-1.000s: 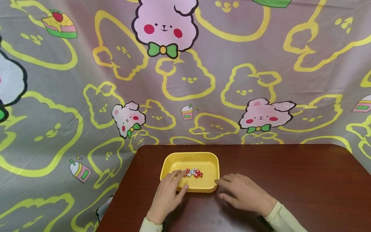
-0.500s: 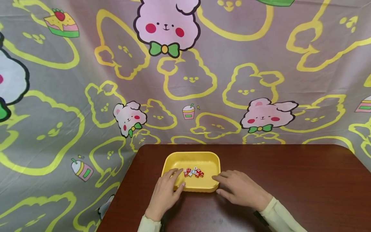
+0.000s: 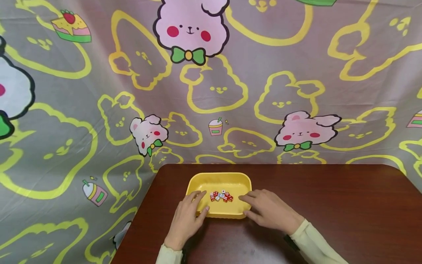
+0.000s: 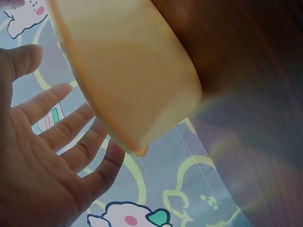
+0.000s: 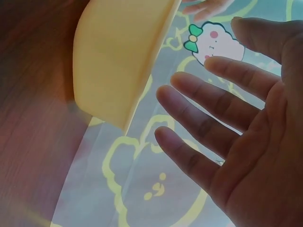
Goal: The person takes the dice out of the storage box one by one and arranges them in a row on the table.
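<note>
A yellow plastic tray (image 3: pixel 197 186) with rounded corners and raised walls sits on the table. Near its middle lies a small cluster of red and white dice (image 3: pixel 221 196). My left hand (image 3: pixel 187 222) hovers at the tray's front left corner, fingers spread and slightly bent. In the left wrist view, its fingertips are close to the rim of the tray (image 4: pixel 128 66); whether they touch cannot be told. At the front right corner is my right hand (image 3: pixel 271 211), fingers loosely extended. The right wrist view shows its spread fingers (image 5: pixel 208 118) apart from the rim. Neither hand holds anything.
The brown wooden table (image 3: pixel 329 198) extends well to the right of the tray. Behind it and along the left hangs a grey cloth (image 3: pixel 230 99) printed with cartoon animals.
My right hand has shifted left, its fingertips now over the tray's right edge. My left fingers have drawn slightly left, away from the dice. The dice stay put inside the tray.
</note>
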Action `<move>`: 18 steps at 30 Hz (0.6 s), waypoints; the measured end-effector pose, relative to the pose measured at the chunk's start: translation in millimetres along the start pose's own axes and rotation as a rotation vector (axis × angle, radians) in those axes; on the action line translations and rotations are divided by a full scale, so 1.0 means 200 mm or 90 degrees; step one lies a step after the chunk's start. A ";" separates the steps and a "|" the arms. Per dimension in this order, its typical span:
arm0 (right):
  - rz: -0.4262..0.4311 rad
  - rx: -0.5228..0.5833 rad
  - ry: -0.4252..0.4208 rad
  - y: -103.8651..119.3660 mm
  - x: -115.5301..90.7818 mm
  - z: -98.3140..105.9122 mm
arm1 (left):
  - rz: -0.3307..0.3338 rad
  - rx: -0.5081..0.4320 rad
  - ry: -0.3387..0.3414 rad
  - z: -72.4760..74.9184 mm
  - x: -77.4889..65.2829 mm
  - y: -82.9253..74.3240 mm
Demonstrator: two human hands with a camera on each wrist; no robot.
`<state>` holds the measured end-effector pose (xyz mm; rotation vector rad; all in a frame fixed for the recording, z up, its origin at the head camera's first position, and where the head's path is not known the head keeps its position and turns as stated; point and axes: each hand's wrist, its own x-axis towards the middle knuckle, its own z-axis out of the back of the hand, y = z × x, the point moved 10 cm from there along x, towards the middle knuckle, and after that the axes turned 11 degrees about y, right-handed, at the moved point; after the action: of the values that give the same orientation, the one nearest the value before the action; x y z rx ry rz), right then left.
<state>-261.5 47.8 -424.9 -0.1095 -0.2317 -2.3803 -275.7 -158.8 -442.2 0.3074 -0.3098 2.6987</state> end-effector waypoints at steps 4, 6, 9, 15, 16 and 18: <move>-0.006 0.006 -0.001 -0.01 0.02 0.00 | 0.008 0.005 0.004 -0.01 0.00 0.02; -0.010 0.011 0.001 -0.02 0.03 0.00 | 0.011 0.002 0.000 -0.01 0.00 0.03; -0.013 0.017 0.003 -0.03 0.05 0.00 | 0.015 -0.003 -0.003 -0.01 0.01 0.05; -0.008 0.015 -0.003 -0.04 0.07 -0.02 | 0.011 0.001 -0.017 0.00 0.01 0.06; -0.007 0.016 -0.005 -0.04 0.07 -0.03 | 0.010 0.002 -0.023 0.00 0.00 0.06; -0.005 0.015 -0.008 -0.04 0.07 -0.03 | 0.010 0.007 -0.032 0.01 0.00 0.07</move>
<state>-278.3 42.8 -429.4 -0.1133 -0.2673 -2.3841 -281.7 -170.9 -442.4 0.3789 -0.3138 2.7120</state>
